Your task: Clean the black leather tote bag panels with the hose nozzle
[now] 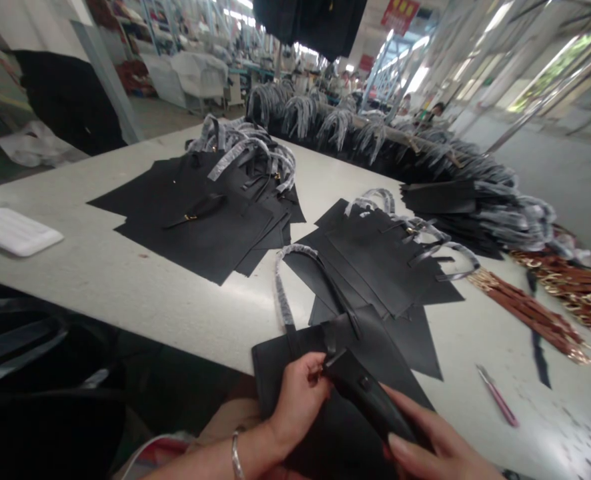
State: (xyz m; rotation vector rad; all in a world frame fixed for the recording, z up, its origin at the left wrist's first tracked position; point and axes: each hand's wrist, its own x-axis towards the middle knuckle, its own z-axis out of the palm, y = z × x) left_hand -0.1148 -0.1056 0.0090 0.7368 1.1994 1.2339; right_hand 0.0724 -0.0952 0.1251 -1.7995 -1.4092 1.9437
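Note:
A black leather bag panel (280, 367) with a plastic-wrapped handle (281, 287) lies at the table's front edge, partly under my hands. My left hand (300, 400) is closed in a pinch beside the end of a wide black strap (363, 393), close to the panel's upper edge; its fingertips are partly hidden. My right hand (430, 433) is wrapped round the other end of that strap, which bends upward and carries a small square fitting. Beyond the panel, a fanned stack of black bag pieces (375, 260) with wrapped handles touches it.
Another stack of black pieces (200, 227) lies left on the pale table (175, 293). A pink-handled cutter (498, 397) and brown straps with gold clasps (530, 313) are at right. A white flat case (15, 232) sits far left. Many wrapped handles (338, 127) line the back.

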